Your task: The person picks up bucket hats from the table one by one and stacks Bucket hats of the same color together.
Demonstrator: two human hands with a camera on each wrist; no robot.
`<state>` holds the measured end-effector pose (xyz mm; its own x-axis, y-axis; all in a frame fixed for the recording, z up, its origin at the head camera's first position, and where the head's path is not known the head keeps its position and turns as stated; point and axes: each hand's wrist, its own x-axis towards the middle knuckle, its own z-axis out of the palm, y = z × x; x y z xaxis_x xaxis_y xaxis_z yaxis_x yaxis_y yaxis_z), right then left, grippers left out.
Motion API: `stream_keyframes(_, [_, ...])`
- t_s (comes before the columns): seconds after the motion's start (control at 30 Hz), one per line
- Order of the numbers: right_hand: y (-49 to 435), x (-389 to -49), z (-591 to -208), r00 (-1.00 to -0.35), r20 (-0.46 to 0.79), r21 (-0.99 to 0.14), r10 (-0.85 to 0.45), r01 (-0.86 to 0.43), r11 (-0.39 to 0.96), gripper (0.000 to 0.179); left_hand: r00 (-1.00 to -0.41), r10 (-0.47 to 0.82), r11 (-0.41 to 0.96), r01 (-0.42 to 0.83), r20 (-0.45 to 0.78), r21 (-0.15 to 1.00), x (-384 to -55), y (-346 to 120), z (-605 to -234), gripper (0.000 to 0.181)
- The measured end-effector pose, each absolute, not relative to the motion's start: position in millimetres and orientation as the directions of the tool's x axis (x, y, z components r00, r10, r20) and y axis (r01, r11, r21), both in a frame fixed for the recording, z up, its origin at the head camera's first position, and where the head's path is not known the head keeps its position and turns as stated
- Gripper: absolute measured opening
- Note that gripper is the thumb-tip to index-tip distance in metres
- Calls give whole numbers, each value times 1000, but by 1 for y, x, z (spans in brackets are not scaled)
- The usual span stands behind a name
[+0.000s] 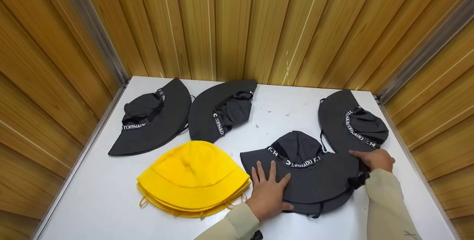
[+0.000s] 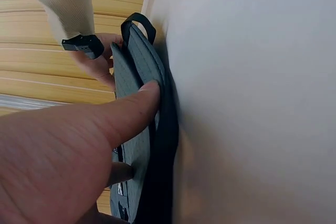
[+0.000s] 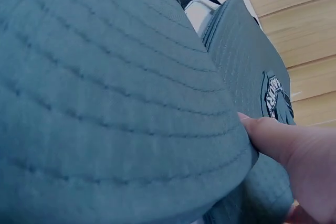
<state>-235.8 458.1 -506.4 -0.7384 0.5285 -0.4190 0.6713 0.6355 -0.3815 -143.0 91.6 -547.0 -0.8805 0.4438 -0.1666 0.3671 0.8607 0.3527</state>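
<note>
Two dark grey sun hats (image 1: 314, 184) lie one on the other at the front right, crowns facing away, white TORNADO lettering round the upper one's band. My left hand (image 1: 268, 195) rests on the upper brim's left part with fingers spread. In the left wrist view its thumb (image 2: 134, 106) lies along the brim edges. My right hand (image 1: 376, 160) pinches the right end of the upper brim (image 3: 173, 103); its thumb (image 3: 268, 135) shows on top in the right wrist view, with the fingers mostly hidden beneath.
Just left of my left hand sits a stack of yellow hats (image 1: 192, 180). More dark grey hats lie at the back left (image 1: 170, 117), back middle (image 1: 207, 106) and back right (image 1: 335, 117). Wood-patterned walls (image 1: 237, 29) enclose the white table (image 1: 96, 195).
</note>
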Motion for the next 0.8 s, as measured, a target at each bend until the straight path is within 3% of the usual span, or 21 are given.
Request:
stream_keyframes(0.13, [463,-235,-508,-815,-272,-492,511,574,655,98,-885,437,865,364,-162,345,-144,92,-546,90])
stream_keyframes(0.33, [466,-238,-493,-870,-98,-574,483,446,687,77,-886,431,870,357,-171,341,-143,93,-546,91])
stream_keyframes(0.5, [464,-237,-466,-879,-1,-576,476,390,719,76,-886,432,864,353,-170,358,-143,93,-547,91])
stream_keyframes(0.8, [436,-217,-425,-845,241,-578,478,270,770,57,-889,429,838,323,-163,440,-146,91,-545,86])
